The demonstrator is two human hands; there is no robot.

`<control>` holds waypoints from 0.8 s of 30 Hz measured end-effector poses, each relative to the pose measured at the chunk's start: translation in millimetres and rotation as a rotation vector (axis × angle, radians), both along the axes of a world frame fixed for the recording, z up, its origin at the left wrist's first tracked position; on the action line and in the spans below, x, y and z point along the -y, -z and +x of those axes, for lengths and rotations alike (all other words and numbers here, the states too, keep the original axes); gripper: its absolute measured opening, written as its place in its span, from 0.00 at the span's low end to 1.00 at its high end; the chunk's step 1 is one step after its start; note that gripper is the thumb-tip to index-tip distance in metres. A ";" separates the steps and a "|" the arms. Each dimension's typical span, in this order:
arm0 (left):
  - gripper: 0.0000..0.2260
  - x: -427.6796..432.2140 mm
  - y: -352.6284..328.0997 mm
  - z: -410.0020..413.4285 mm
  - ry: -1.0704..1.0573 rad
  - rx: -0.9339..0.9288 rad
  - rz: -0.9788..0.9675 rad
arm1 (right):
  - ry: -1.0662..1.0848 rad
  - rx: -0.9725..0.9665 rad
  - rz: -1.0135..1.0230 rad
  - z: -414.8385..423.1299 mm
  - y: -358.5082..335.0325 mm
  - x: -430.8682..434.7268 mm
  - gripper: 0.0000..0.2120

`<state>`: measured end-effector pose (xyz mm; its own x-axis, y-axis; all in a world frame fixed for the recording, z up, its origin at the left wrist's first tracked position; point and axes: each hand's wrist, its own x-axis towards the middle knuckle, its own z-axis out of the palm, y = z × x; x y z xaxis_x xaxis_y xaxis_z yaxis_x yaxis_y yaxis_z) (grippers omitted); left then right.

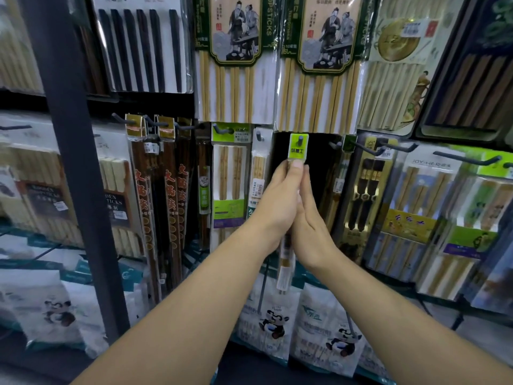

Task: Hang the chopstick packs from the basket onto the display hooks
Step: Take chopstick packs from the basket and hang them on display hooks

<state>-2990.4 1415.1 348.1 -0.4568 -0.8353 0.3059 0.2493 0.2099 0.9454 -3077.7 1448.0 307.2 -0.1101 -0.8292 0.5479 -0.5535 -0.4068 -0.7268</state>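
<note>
A narrow chopstick pack [298, 150] with a lime-green header card stands upright in front of the display wall. The hole in its header sits over the tip of a grey display hook [300, 140]. My left hand [280, 201] grips the pack just below the header, thumb on its front. Pressed against the pack's right side is my right hand [312, 218], its fingers straight. The pack's lower end [284, 273] shows below both hands. The basket is out of view.
Other chopstick packs hang on hooks all around: two green-headed packs [227, 173] at left, dark red ones [155, 190], black-and-gold ones [366, 184] at right. A dark upright post [72, 134] stands at left. Panda-printed bags [277, 320] sit on the shelf below.
</note>
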 end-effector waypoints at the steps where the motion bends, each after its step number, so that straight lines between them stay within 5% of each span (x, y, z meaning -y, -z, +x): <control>1: 0.31 1.0 -0.2 -1.9 0.003 -0.013 0.006 | 0.002 0.013 0.001 -0.2 -0.1 2.8 0.27; 8: 0.29 3.8 16.7 2.2 0.013 -0.009 -0.015 | 0.000 -0.051 0.079 -4.7 17.1 -0.8 0.31; 14: 0.28 -27.6 70.6 32.1 -0.007 0.187 -0.068 | 0.090 -0.120 0.210 -4.1 55.7 -51.3 0.33; 18: 0.32 -65.9 124.6 65.5 -0.108 0.342 -0.059 | 0.222 -0.247 0.180 -7.3 111.0 -100.8 0.20; 21: 0.20 -88.2 169.9 86.8 -0.212 0.460 -0.067 | 0.198 -0.348 0.297 -7.8 166.3 -132.7 0.06; 24: 0.04 -98.9 237.9 104.2 -0.304 0.705 -0.021 | 0.094 -0.364 0.587 -5.9 228.8 -159.4 0.04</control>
